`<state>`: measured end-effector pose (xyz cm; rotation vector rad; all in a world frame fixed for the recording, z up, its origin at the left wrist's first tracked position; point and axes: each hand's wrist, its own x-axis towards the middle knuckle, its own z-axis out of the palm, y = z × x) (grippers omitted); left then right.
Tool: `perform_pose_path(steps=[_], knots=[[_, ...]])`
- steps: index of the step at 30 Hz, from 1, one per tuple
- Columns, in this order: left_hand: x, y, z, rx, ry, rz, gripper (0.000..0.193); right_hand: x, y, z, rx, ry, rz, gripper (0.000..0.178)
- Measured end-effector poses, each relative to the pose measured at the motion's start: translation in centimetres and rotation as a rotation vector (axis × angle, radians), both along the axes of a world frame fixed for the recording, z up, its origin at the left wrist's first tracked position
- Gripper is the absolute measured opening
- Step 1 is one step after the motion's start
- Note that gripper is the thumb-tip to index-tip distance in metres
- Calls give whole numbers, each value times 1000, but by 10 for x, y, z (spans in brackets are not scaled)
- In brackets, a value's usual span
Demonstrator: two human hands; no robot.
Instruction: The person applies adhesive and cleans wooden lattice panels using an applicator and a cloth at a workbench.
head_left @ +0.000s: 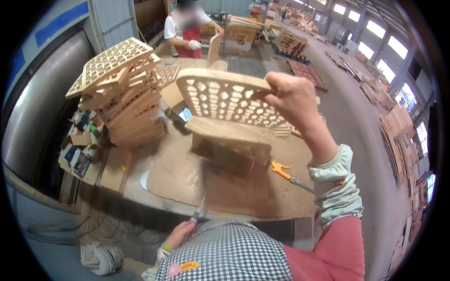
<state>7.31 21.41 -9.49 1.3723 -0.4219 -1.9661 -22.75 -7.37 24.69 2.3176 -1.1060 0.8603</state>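
Observation:
My right hand [293, 93] is closed on the upper right corner of a perforated wooden panel [225, 86], its thumb and fingers pinching the edge. The panel is held tilted above a wooden stand [229, 136] on the workbench [176, 185]; I cannot tell whether the two touch. Low by the bench's front edge, my left hand [180, 234] is wrapped around a slim hand tool [197, 213] with a grey handle and a thin pointed tip. The tool's exact kind is too small to make out. An orange air blow gun [281, 169] lies on the bench near my right forearm.
A tall stack of perforated wooden panels [124, 89] rises at the left. Beside it are a box of small items [77, 157] and a cardboard piece [116, 169]. Across the bench a person [190, 35] in a red apron holds another panel [214, 49]. Wood piles [293, 41] stand farther back.

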Motion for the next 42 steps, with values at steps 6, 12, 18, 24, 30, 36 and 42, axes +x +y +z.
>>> perform_pose_path(steps=[6, 12, 18, 24, 30, 36, 42], knots=[[8, -4, -23, -19, -52, -70, 35, 18, -25, -33, 126, 8, -56, 22], [7, -11, -21, -83, -71, -79, 33, 32, -51, -61, 301, 67, -182, 41], [2, -7, -10, -134, -207, -53, 39, -20, -38, -23, 768, 123, -206, 52], [3, -26, 22, -130, -91, -48, 36, -37, -45, -37, 953, -33, -134, 63], [-11, -61, 81, -419, -235, -167, 42, -21, -32, -24, 967, 74, -123, 69], [-41, -99, 125, -458, -148, -215, 47, -22, -38, -34, 957, 79, -148, 69], [-57, -123, 138, -533, -109, -157, 35, -18, -27, -51, 813, 25, -90, 64]])
